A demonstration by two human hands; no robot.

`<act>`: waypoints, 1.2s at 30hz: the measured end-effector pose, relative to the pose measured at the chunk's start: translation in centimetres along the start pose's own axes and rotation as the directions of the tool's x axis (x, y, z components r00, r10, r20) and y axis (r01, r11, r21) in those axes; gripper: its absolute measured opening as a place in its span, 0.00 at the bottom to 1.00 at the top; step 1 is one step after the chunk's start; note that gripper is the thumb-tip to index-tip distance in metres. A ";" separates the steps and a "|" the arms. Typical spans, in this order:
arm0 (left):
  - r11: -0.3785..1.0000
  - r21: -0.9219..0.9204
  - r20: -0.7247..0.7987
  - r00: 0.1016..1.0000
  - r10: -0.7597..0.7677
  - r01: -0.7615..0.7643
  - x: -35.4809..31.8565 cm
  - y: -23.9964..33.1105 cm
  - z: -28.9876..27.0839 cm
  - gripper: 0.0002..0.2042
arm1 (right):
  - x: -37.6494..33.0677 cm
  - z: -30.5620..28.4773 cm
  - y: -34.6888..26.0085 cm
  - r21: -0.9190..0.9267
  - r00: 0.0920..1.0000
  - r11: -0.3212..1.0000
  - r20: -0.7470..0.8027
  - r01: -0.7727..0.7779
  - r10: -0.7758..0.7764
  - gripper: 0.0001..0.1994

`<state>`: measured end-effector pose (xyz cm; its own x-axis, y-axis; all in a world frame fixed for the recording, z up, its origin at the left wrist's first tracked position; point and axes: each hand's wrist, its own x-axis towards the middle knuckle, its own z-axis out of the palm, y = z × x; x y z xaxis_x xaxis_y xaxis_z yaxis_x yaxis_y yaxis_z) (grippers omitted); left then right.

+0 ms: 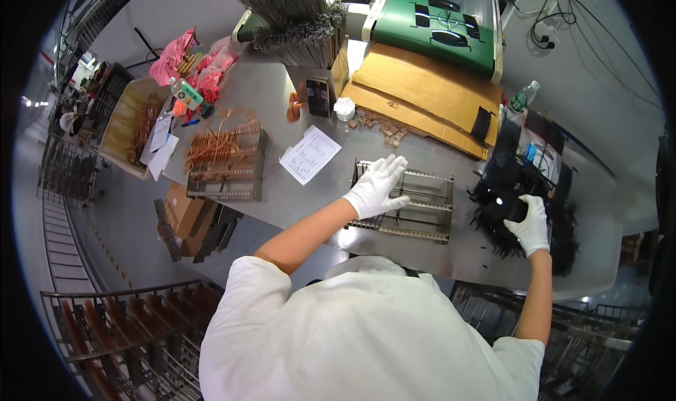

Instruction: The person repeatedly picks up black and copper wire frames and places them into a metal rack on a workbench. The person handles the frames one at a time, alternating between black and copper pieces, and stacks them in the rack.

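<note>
My left hand [378, 188], in a white glove, lies over the left end of a metal slotted rack [429, 206] on the steel table. Its fingers are stretched out and the rack stands in front of me. To the right, my gloved right hand [529, 225] reaches into a heap of black thin parts [503, 179]. Its fingers curl against a black part [512, 209] at the heap's near side; the part's full outline is lost among the others.
Left on the table stands another rack [224, 172] with copper-coloured pieces. Behind are a paper sheet [310, 154], a phone [317, 97], flat cardboard [422, 98], a bundle of metal wires [303, 38] and a green conveyor belt [436, 21] carrying black parts. A bottle [523, 98] stands beyond the heap.
</note>
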<state>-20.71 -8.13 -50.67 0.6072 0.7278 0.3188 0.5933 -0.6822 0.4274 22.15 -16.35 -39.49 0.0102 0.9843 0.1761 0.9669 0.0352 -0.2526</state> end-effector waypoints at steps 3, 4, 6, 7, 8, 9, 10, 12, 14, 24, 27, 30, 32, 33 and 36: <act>0.867 -0.493 -0.069 0.991 -0.115 0.066 2.5 2.7 -1.6 0.44 | -0.4 -3.4 -10.6 0.308 0.970 0.928 0.046 0.212 -0.237 0.30; 0.568 -0.810 0.065 0.984 -0.164 0.148 3.5 5.2 -3.4 0.48 | -0.5 -3.7 -13.0 0.378 0.932 0.874 0.067 0.306 -0.355 0.30; 0.150 -0.982 0.103 0.991 -0.080 0.115 4.4 6.8 -6.1 0.52 | -0.4 -2.8 -16.7 0.547 0.790 0.672 0.030 0.500 -0.612 0.29; -0.031 -0.998 -0.042 0.995 -0.087 -0.045 4.6 7.6 -6.9 0.51 | -0.4 -2.6 -18.5 0.381 0.760 0.699 -0.014 0.605 -0.650 0.29; -0.204 -0.957 -0.182 0.976 -0.122 -0.204 4.6 8.2 -7.5 0.51 | -0.4 -2.5 -19.5 0.202 0.720 0.699 -0.050 0.686 -0.692 0.29; -0.091 -0.962 -0.237 0.954 -0.182 -0.257 4.8 7.2 -7.4 0.49 | 0.4 -1.5 -18.9 0.243 0.753 0.723 -0.048 0.646 -0.657 0.30; 0.016 -0.956 -0.288 0.930 -0.229 -0.293 5.2 6.3 -7.2 0.48 | 0.3 1.3 -17.6 0.257 0.844 0.804 -0.193 0.536 -0.500 0.35; 0.262 -0.907 -0.403 0.860 -0.313 -0.330 5.3 7.0 -8.8 0.41 | -0.9 4.9 -18.0 0.965 0.987 0.213 0.135 -0.151 0.088 0.38; 0.584 -0.780 -0.384 0.909 -0.162 -0.226 5.8 8.3 -8.7 0.47 | 0.2 7.6 -18.7 0.908 0.918 0.269 0.369 -0.322 -0.147 0.34; 0.879 -0.477 -0.235 0.967 -0.093 -0.031 3.8 7.5 -12.4 0.38 | 3.9 10.2 -24.5 0.188 0.851 0.974 0.482 0.130 -0.206 0.26; 0.795 -0.597 -0.272 0.959 -0.073 -0.109 4.2 6.3 -13.6 0.37 | 4.1 13.2 -23.9 0.478 0.882 0.876 0.388 0.057 -0.269 0.29; 0.342 -0.909 -0.340 0.896 -0.287 -0.236 1.5 5.4 -14.4 0.39 | 5.3 4.3 -26.1 0.627 0.795 0.767 0.531 -0.136 -0.293 0.35; -0.079 -0.881 -0.387 0.808 -0.445 -0.466 0.2 4.9 -17.0 0.34 | 4.5 7.0 -24.0 0.434 0.868 0.894 0.396 0.111 -0.300 0.34; -0.240 -0.771 -0.415 0.751 -0.514 -0.590 -0.4 4.4 -18.6 0.34 | 4.5 7.8 -22.7 0.468 0.846 0.880 0.497 -0.077 -0.191 0.35; -0.126 -0.746 -0.583 0.733 -0.350 -0.653 -3.8 1.3 -22.0 0.44 | 3.4 11.9 -19.8 0.701 0.759 0.472 0.644 -0.534 -0.096 0.34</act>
<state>-33.87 -10.27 -32.72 -0.0705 0.8135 0.5773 -0.8662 -0.3370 0.3691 0.00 -11.62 -45.19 -0.2496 0.8552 -0.4543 0.2725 -0.3882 -0.8804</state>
